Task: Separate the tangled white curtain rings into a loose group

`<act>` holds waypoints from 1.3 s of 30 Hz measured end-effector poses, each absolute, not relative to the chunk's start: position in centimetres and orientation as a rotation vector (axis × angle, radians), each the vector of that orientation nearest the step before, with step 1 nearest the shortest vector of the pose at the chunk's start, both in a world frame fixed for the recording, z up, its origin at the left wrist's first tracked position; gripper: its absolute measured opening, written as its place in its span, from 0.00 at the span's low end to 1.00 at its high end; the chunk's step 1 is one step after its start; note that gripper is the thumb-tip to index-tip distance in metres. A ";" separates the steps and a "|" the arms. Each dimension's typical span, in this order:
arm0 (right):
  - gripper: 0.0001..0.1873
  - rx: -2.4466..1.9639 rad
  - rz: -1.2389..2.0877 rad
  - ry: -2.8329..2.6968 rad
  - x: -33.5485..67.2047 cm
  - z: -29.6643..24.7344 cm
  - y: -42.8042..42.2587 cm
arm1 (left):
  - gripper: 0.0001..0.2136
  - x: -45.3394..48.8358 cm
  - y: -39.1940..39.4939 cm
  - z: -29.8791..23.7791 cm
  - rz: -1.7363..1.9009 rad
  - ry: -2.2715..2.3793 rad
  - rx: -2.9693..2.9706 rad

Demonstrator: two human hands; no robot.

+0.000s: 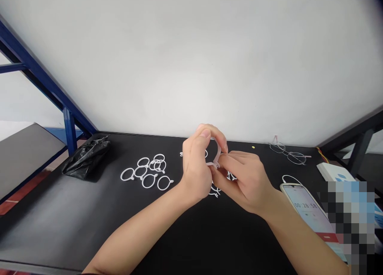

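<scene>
Above the middle of the black table, both hands hold one white plastic ring (219,150) with a small clasp. My left hand (195,163) is curled around the ring's far and left sides, hiding part of it. At the clasp, my right hand (243,177) pinches with thumb and forefinger. Several similar white rings (149,181) lie in a loose group to the left, their small clasp ends showing. More white rings (214,193) are partly hidden under and behind my hands.
A crumpled black plastic bag (88,157) sits at the back left of the table (60,219). On the right are eyeglasses (289,153), a phone (308,211) showing a timer, and a white box (332,173). A blue metal frame (69,127) stands at the left; a pale wall (185,67) is behind.
</scene>
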State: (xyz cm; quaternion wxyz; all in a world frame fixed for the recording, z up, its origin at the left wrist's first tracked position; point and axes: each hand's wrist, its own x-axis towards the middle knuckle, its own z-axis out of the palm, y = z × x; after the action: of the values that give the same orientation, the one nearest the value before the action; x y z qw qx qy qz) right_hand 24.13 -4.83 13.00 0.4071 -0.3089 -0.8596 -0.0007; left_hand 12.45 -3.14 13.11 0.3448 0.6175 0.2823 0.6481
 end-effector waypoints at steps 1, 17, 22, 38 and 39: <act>0.16 -0.785 -0.011 -2.177 24.2 13.0 -4.8 | 0.18 12.5 -3.2 13.1 1.689 0.720 1.587; 0.15 -0.771 -0.035 -2.219 25.2 13.3 -4.2 | 0.17 10.2 -1.9 14.0 1.443 0.722 2.003; 0.16 -0.705 0.044 -2.244 25.0 13.3 -4.5 | 0.22 10.0 -1.2 13.4 1.488 0.513 2.100; 0.17 -0.645 0.177 -2.294 24.2 12.7 -4.9 | 0.25 9.5 -1.0 13.1 1.786 0.516 2.040; 0.17 -0.649 0.169 -2.294 24.2 12.7 -4.9 | 0.25 9.6 -1.0 13.1 1.805 0.502 2.026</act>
State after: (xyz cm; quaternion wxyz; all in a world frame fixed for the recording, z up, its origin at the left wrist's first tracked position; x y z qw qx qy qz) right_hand 24.24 -4.85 12.68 0.3669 -0.2526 -0.8929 0.0658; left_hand 9.58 -1.01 13.09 0.1899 0.7210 0.1785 0.6420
